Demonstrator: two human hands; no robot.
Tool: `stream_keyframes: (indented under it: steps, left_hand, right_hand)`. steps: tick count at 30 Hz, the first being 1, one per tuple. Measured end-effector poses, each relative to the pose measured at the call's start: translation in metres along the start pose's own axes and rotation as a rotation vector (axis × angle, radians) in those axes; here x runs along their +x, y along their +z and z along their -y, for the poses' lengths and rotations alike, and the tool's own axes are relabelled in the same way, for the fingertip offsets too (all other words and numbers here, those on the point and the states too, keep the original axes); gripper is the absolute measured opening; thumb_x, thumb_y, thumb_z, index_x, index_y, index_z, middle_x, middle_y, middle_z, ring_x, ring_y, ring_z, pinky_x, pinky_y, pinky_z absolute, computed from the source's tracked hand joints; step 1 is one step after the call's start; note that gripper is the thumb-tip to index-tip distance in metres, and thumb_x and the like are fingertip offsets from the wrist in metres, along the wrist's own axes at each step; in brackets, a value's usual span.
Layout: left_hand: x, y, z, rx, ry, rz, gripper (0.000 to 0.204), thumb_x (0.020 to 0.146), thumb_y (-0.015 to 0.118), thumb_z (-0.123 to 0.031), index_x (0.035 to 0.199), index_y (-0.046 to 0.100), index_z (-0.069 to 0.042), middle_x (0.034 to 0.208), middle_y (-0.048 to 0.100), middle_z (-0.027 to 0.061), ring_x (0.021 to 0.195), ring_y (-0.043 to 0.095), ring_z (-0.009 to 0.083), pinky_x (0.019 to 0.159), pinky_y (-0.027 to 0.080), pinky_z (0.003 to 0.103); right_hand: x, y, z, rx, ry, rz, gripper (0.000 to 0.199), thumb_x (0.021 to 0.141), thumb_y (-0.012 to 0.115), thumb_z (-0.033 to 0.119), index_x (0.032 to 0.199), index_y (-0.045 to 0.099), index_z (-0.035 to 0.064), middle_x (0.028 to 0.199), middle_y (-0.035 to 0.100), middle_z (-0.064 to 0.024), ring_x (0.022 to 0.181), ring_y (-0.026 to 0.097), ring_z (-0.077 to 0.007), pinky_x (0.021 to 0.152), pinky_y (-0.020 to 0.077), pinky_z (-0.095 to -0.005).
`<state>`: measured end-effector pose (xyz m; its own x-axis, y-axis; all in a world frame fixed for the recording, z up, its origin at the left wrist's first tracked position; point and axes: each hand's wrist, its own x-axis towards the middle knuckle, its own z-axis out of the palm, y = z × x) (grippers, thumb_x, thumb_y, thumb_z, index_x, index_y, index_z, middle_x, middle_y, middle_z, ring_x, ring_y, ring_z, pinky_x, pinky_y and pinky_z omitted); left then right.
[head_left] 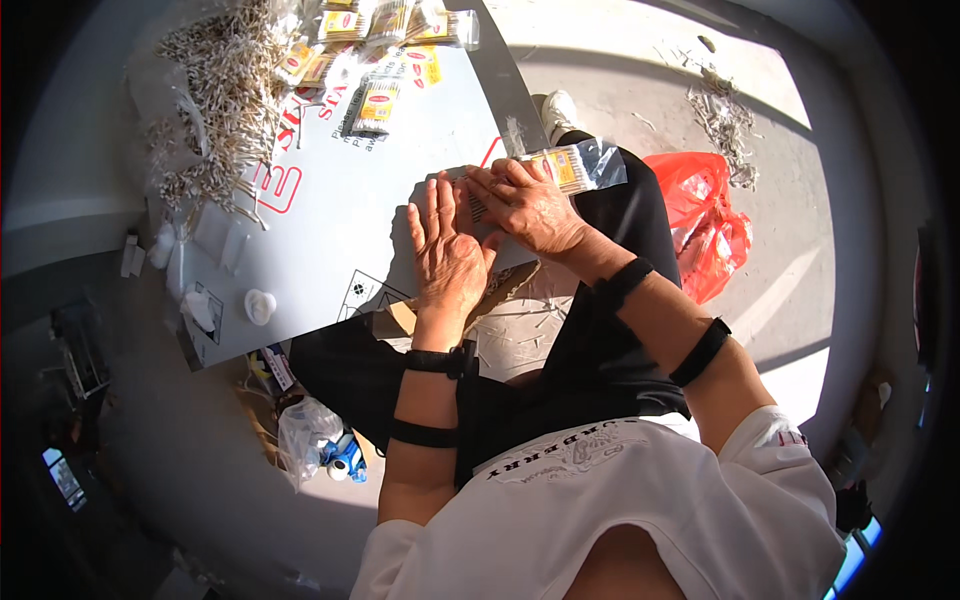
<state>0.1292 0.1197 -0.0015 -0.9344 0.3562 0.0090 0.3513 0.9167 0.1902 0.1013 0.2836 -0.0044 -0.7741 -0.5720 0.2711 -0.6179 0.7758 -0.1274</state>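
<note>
**Packet of cotton swabs held at the board's right edge**

While both hands are laid on the grey board [330,230], a clear packet of cotton swabs [575,165] is kept at the board's right edge. The packet is found just to the right of the right hand [530,210], and its left end is hidden under the fingers, which are closed upon it. Its free end sticks out to the right, over a black trouser leg. The left hand [447,250] is spread flat, with the fingers apart and pointing to the far side; nothing is held in it, and it is pressed on the board just left of the right hand, whose fingertips lie close to it. A loose heap of cotton swabs [215,110] is seen at the far left of the board, well apart from both hands. More filled packets [375,40] are piled at the far edge. A small white cap [259,305] is placed near the left corner. On the floor to the right, a red plastic bag [705,225] is seen.
</note>
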Motion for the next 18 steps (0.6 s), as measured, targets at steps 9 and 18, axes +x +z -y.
stream_keyframes:
  steps: [9,18]
  left_hand:
    - [-0.0018,0.0076,0.0028,-0.063,0.019,-0.029,0.079,0.088,0.055,-0.044,0.145,0.026,0.002,0.155,0.016,0.0166,0.145,0.009,0.0281,0.116,0.004,0.049]
    - [-0.0061,0.0077,-0.0008,-0.078,0.018,-0.011,0.08,0.089,0.05,-0.047,0.147,0.021,0.001,0.155,0.014,0.0169,0.145,0.006,0.0283,0.116,0.002,0.049]
  right_hand:
    - [-0.0028,0.001,0.003,-0.084,-0.06,-0.04,0.061,0.069,0.064,0.037,0.117,0.06,-0.0003,0.13,0.055,-0.0088,0.113,0.046,-0.0231,0.091,0.0383,-0.0348]
    - [-0.0075,0.0031,0.0057,-0.081,-0.018,0.03,0.059,0.069,0.062,0.034,0.122,0.059,0.0078,0.139,0.048,-0.0065,0.114,0.046,-0.0226,0.09,0.0397,-0.0396]
